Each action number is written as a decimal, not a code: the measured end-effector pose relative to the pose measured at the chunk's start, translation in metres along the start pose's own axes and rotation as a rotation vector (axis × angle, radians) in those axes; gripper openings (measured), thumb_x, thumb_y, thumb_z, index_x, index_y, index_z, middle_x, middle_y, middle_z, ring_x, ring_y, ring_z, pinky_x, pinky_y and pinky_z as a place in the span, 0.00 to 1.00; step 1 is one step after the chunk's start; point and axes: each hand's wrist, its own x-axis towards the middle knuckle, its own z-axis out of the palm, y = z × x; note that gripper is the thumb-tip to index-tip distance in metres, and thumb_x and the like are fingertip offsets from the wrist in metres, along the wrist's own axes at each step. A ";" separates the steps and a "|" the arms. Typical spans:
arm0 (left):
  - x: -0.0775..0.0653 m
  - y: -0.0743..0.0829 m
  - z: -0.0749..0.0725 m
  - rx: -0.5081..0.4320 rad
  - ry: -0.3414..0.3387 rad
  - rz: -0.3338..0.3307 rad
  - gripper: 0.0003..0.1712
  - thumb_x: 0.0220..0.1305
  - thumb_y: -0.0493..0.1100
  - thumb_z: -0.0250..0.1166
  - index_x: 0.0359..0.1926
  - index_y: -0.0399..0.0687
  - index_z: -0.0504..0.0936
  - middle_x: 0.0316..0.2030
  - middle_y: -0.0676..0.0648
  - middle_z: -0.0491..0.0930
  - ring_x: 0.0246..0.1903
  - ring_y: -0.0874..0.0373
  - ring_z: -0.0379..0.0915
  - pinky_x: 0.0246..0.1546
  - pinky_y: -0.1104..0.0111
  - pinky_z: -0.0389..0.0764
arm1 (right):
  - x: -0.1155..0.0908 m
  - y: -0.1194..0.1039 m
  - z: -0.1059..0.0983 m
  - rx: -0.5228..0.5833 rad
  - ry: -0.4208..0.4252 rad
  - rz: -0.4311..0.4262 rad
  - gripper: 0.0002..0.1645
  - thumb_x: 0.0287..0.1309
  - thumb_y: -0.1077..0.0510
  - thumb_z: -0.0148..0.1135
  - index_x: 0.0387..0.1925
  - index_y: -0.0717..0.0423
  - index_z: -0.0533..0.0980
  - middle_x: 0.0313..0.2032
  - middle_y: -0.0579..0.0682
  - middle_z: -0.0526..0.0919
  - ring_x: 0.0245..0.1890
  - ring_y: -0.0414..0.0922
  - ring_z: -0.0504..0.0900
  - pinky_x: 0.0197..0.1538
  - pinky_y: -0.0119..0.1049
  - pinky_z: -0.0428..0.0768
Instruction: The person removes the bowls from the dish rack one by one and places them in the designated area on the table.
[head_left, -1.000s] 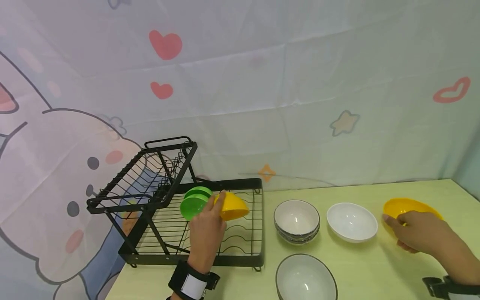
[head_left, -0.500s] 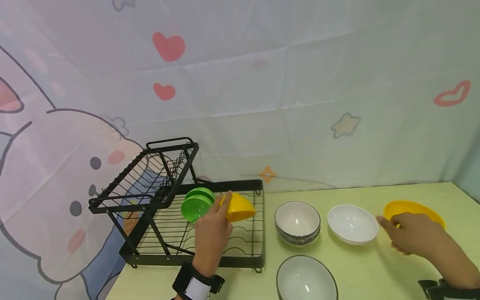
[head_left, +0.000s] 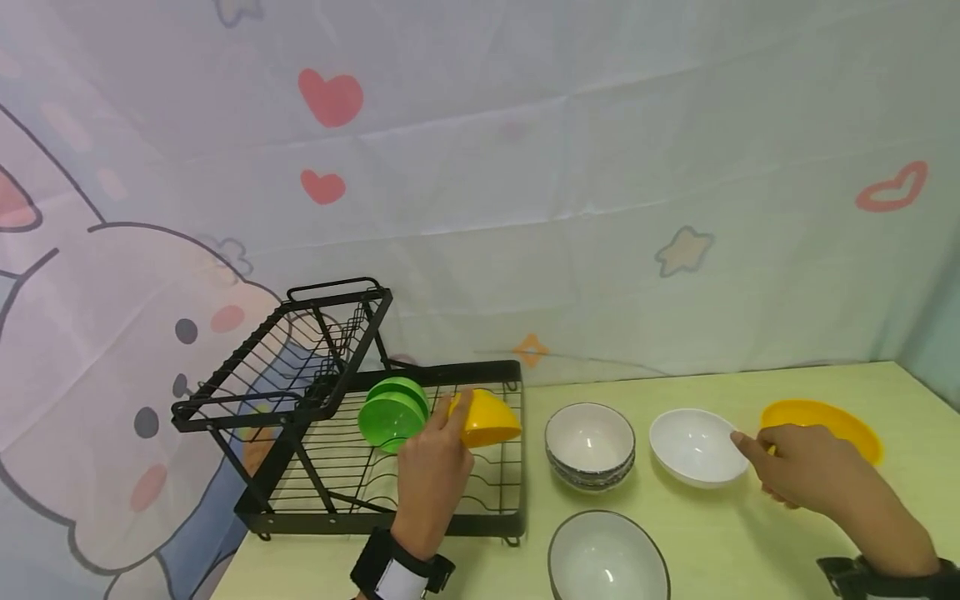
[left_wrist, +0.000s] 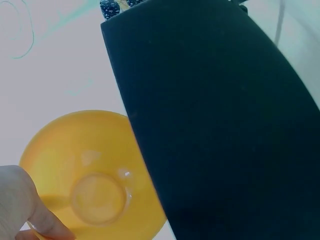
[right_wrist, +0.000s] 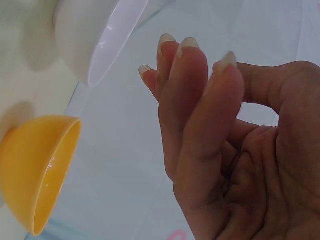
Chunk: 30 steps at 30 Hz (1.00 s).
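In the head view my left hand (head_left: 435, 479) pinches the rim of a yellow bowl (head_left: 491, 419), which is tipped on its side over the right part of the black dish rack (head_left: 450, 525). The left wrist view shows the thumb on this bowl's inner face (left_wrist: 90, 155). Two green bowls (head_left: 392, 421) lean in the rack to its left. My right hand (head_left: 813, 467) holds nothing, its fingers loosely bent. It hovers between a white bowl (head_left: 697, 447) and another yellow bowl (head_left: 832, 417), thumb and index tip overlapping the white bowl's right rim in the head view.
A stack of patterned bowls (head_left: 590, 442) stands right of the rack, and a dark-rimmed bowl (head_left: 609, 558) sits in front of it. The rack's raised upper tier (head_left: 285, 358) is at the left. A printed cloth (head_left: 480, 167) hangs behind the table.
My left hand has shifted right along the rack with the yellow bowl, away from the green bowls. My right hand has left the other yellow bowl and moved left toward the white bowl.
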 end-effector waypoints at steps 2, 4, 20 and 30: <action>-0.001 -0.001 0.000 0.012 0.003 0.000 0.40 0.40 0.27 0.73 0.60 0.50 0.81 0.48 0.40 0.87 0.14 0.55 0.77 0.10 0.72 0.70 | -0.001 -0.004 0.000 0.006 0.000 -0.002 0.30 0.76 0.41 0.40 0.33 0.59 0.77 0.19 0.44 0.78 0.20 0.41 0.75 0.26 0.37 0.68; -0.002 -0.002 0.000 0.021 0.002 -0.004 0.40 0.40 0.27 0.73 0.60 0.50 0.81 0.48 0.40 0.87 0.14 0.54 0.78 0.10 0.71 0.70 | -0.001 -0.006 0.001 0.011 -0.003 0.000 0.29 0.76 0.42 0.41 0.34 0.60 0.78 0.19 0.45 0.78 0.20 0.41 0.75 0.27 0.37 0.68; 0.002 0.002 0.002 -0.023 0.000 -0.012 0.38 0.43 0.28 0.74 0.61 0.49 0.80 0.48 0.40 0.86 0.18 0.53 0.81 0.15 0.68 0.78 | -0.002 -0.009 0.000 0.015 0.003 -0.009 0.33 0.75 0.40 0.41 0.41 0.64 0.78 0.20 0.45 0.80 0.20 0.40 0.77 0.26 0.37 0.71; 0.008 0.013 0.001 -0.048 0.008 -0.015 0.40 0.44 0.29 0.75 0.63 0.50 0.79 0.49 0.39 0.86 0.17 0.53 0.80 0.17 0.69 0.80 | -0.008 -0.019 0.000 0.024 0.033 -0.027 0.29 0.75 0.41 0.42 0.36 0.59 0.78 0.17 0.44 0.78 0.19 0.40 0.78 0.26 0.37 0.71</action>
